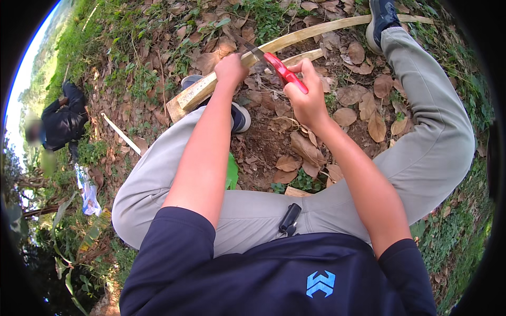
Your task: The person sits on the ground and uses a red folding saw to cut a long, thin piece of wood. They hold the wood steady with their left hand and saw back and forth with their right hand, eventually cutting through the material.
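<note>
A long pale strip of wood (316,31) runs across the ground in front of me, from beside my left foot to my right shoe. My left hand (231,69) is closed round it. In my right hand (307,97) is the red handle of a pruning saw (282,69), gripped with the fingers wrapped. Its narrow dark blade crosses the strip just right of my left hand; the teeth are too small to make out. A shorter piece of wood (308,55) lies alongside, partly hidden by the saw and my hand.
My right shoe (383,23) is against the strip near its far end. Dry leaves (305,150) and low green plants cover the soil. Another person (63,116) in dark clothes is at the far left, near a plastic bag (89,197). A pale stick (121,134) lies left of my knee.
</note>
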The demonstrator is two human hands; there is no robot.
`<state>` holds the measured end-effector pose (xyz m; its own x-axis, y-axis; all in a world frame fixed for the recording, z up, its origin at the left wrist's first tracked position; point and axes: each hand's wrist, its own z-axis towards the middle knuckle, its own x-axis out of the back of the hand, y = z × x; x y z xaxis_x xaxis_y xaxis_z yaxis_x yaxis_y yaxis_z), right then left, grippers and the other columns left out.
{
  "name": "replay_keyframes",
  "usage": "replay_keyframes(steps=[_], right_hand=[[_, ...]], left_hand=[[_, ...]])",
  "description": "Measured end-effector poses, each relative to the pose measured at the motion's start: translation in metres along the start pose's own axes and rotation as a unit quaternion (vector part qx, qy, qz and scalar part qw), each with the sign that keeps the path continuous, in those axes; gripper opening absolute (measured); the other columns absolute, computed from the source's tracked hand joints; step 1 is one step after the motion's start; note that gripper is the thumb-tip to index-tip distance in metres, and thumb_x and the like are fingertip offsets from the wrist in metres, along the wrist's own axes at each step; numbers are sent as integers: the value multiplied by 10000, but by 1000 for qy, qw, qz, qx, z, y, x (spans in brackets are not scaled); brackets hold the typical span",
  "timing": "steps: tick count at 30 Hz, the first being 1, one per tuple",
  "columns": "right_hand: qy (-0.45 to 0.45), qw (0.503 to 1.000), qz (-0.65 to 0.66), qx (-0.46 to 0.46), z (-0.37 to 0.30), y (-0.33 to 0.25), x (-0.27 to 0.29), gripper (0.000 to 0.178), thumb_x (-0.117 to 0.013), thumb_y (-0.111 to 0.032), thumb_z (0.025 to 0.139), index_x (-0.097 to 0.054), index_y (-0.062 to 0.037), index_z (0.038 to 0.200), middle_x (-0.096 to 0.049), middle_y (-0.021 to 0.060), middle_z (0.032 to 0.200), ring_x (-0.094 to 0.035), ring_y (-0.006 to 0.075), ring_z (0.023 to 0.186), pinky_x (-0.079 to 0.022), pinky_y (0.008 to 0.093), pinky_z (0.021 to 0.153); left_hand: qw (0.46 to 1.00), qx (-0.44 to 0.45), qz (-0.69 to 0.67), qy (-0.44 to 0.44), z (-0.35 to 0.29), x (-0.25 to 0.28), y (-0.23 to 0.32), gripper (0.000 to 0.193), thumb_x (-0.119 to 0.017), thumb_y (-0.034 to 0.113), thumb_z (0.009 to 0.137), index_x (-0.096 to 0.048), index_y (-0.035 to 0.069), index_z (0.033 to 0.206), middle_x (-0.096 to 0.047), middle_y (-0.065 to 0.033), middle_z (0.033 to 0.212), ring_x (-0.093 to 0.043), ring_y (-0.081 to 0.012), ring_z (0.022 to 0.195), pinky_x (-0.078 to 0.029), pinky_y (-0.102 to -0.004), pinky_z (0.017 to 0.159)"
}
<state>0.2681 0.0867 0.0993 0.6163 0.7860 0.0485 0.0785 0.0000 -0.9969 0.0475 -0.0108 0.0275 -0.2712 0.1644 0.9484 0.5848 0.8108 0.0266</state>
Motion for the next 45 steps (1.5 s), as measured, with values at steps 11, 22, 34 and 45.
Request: replay_keyframes(steps=[11,22,34,45], right_hand=[[-2,999,-32,-29,-21,-35,-6,278,-581,-101,815,-461,-8,1048,-569,181,664,-598,329,591,-460,425,594],[-13,998,-53,-15,-55,-48,2,301,-576,-97,807,-434,-15,1060,-583,232,670,-627,446,650,-489,481,627],[-4,995,-45,-93,-57,-99,3,260,-562,-94,827,-446,-10,1043,-572,226,652,-616,411,615,-472,463,597],[20,996,-29,-78,-23,-85,16,235,-564,-114,828,-473,9,1006,-590,232,690,-623,404,666,-486,461,668]], left_hand=[[1000,7,3,-26,4,-4,-7,358,-685,252,801,-731,160,1144,-746,-136,1073,-717,-315,1023,-564,-441,880],[1000,6,2,-7,0,-8,-7,387,-701,267,789,-728,170,1163,-743,-149,1077,-716,-327,1021,-565,-451,876],[1000,-8,11,13,-9,-9,1,288,-682,246,803,-744,150,1068,-750,-140,1013,-725,-336,965,-576,-446,830],[998,27,16,-49,17,-11,-9,438,-740,309,762,-720,172,1177,-739,-127,1133,-709,-322,1055,-558,-435,916]])
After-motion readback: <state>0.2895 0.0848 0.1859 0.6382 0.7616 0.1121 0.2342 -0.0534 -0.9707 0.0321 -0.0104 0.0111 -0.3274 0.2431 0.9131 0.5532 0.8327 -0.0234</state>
